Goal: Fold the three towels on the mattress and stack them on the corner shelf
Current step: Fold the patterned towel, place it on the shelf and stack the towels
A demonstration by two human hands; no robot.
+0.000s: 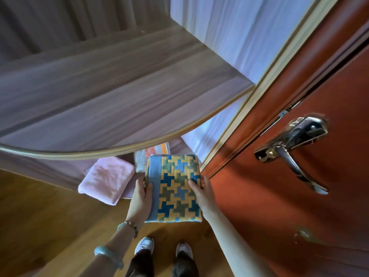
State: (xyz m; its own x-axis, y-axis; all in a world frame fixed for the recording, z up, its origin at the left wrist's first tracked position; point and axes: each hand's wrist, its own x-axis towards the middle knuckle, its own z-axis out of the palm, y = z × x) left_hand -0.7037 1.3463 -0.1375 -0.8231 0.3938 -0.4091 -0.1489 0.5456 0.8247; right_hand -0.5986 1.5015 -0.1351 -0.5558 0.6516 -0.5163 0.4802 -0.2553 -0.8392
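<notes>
1. Patterned towel point(175, 186), folded: gripped between left hand point(139, 198) at 9 o'clock and right hand point(201, 194) at 3, fingers clasping its edges.
2. Pink towel point(107, 181), folded: on lower shelf point(60, 172), 9 o'clock of item 1.

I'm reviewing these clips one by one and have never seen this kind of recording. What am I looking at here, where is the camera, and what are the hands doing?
There is one picture, taken by a wide-angle camera worn on a person's head and looking down, so straight edges bend. No machine is involved, only two bare hands. The left hand and right hand hold a folded patterned towel, blue, yellow and green, by its two sides. Below it, on the lower shelf, lie a folded pink towel and another folded towel with orange stripes, mostly hidden. The curved wooden board above is the upper shelf, which is bare. To the right is a reddish door with a metal handle. The person's shoes show on the wooden floor.
</notes>
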